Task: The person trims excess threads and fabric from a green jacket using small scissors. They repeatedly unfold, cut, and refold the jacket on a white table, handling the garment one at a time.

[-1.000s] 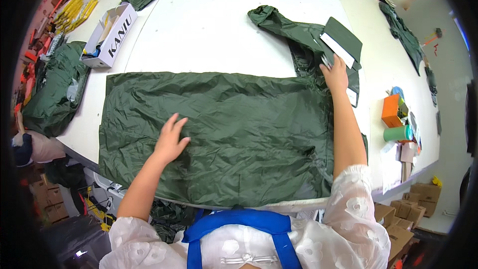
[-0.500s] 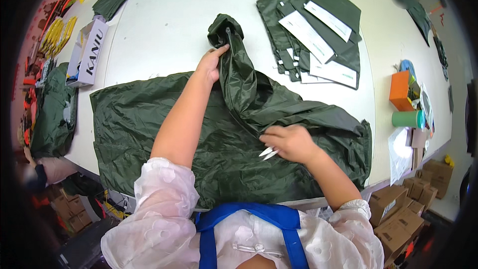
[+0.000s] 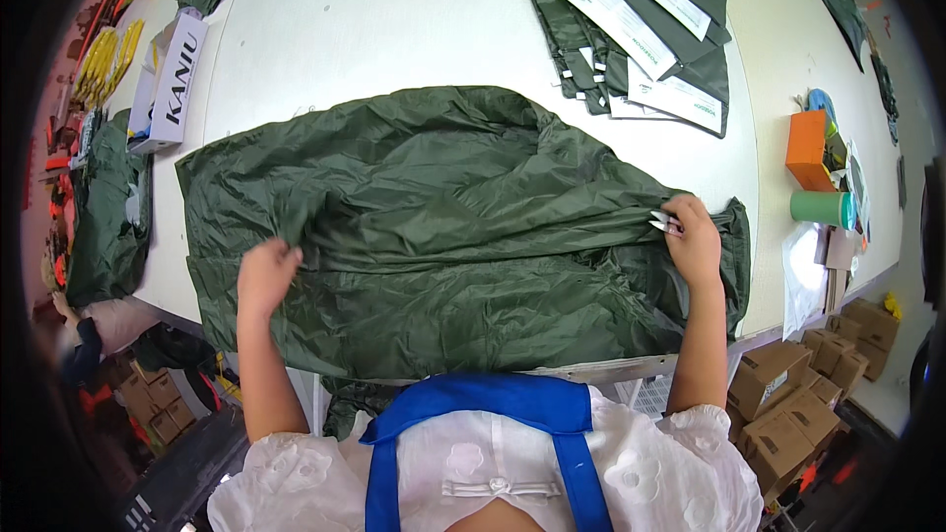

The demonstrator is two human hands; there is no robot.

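A large dark green garment [image 3: 424,310] of thin, shiny, creased fabric is spread across the table in front of me. A long gathered fold runs over it from left to right. My left hand [image 3: 266,274] is over the garment's left part, fingers curled and slightly blurred, beside a raised, blurred bunch of cloth. Whether it grips the cloth is unclear. My right hand [image 3: 695,241] is closed around small white thread snips [image 3: 667,224], their tips pointing left, over the right end of the fold. Its fingertips touch the fabric there.
Dark green pouches [image 3: 714,89] with white cards lie in a pile at the far right. An orange box [image 3: 808,151] and a green cylinder [image 3: 820,208] stand at the right. A white box [image 3: 175,89] and more green cloth [image 3: 103,236] are at the left. Cardboard boxes [image 3: 788,433] stand below, right.
The raised, bunched part of the garment now lies flat across the rest. My left hand has come back toward me and left; my right hand has moved right and slightly away with the snips.
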